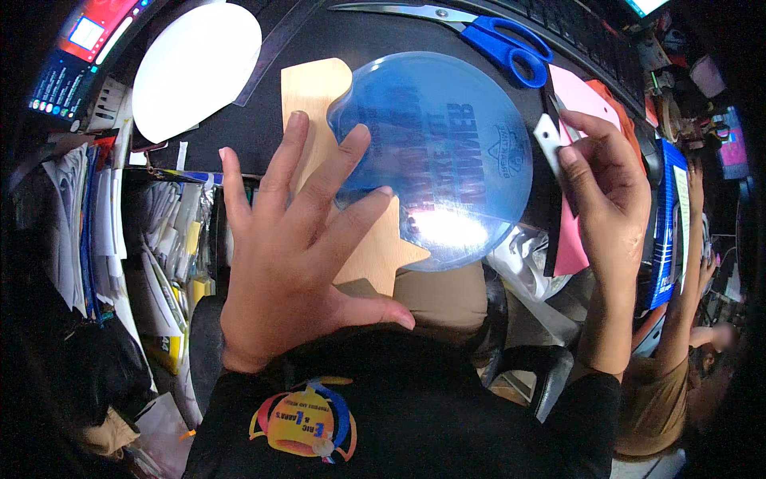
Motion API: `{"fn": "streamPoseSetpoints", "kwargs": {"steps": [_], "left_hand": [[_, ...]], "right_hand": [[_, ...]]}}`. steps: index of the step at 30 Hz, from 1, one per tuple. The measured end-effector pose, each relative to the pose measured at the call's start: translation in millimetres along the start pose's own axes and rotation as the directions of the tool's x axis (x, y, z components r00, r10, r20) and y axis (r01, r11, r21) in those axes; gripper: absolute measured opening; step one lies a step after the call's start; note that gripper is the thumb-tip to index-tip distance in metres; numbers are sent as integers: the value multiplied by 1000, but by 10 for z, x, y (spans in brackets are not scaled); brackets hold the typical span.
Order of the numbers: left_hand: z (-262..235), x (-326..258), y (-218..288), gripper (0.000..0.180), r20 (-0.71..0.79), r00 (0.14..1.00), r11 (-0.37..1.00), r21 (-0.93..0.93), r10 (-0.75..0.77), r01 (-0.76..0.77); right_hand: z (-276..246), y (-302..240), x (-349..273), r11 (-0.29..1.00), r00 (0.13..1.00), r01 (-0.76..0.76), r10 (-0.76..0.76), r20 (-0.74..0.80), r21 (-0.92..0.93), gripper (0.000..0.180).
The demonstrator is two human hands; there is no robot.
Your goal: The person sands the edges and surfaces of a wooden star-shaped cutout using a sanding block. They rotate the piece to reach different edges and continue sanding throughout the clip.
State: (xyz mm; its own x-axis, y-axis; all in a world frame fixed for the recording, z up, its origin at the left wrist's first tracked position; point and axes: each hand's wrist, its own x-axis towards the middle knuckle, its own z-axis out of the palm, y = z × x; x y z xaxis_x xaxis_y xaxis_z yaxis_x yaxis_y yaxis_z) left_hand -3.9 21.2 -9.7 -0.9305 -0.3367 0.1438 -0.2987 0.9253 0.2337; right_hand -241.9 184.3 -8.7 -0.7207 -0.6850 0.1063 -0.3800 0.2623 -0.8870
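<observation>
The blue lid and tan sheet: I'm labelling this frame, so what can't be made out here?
Head view only:
- tan sheet: its middle is hidden by the left hand and the blue lid.
- The small white tool in the right hand: its lower end is covered by fingers, so its kind is unclear.
- pink paper: partly behind the right hand.
- scissors: blade tips are cut off near the top edge.

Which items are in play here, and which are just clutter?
In hand:
- blue lid, pressed flat by the left hand
- tan card under the lid
- small white tool, pinched in the right hand at the lid's edge; what kind is unclear

Lying about:
- blue scissors
- white disc
- pink paper
- keyboard
- paper stacks
</observation>
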Motion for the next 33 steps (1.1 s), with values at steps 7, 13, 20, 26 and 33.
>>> {"fn": "streamPoseSetpoints", "kwargs": {"steps": [7,13,20,26,33], "left_hand": [[-26,-61,-135,100,101,995,999,-38,-2,5],[64,-184,-178,79,23,999,999,-26,23,-22],[205,-233,-251,68,-125,991,983,-171,45,-66],[245,-262,-337,73,-172,982,942,-309,80,-131],[297,-269,-358,76,-232,970,932,-329,78,-153]], "right_hand": [[-186,66,239,870,1000,-26,29,-1,-493,16],[115,-251,323,738,910,414,-327,254,-533,9],[695,-475,443,931,704,334,-141,696,-149,17],[776,-579,627,905,608,393,-122,785,-163,26],[763,-601,673,874,530,462,-137,837,-150,23]]}}
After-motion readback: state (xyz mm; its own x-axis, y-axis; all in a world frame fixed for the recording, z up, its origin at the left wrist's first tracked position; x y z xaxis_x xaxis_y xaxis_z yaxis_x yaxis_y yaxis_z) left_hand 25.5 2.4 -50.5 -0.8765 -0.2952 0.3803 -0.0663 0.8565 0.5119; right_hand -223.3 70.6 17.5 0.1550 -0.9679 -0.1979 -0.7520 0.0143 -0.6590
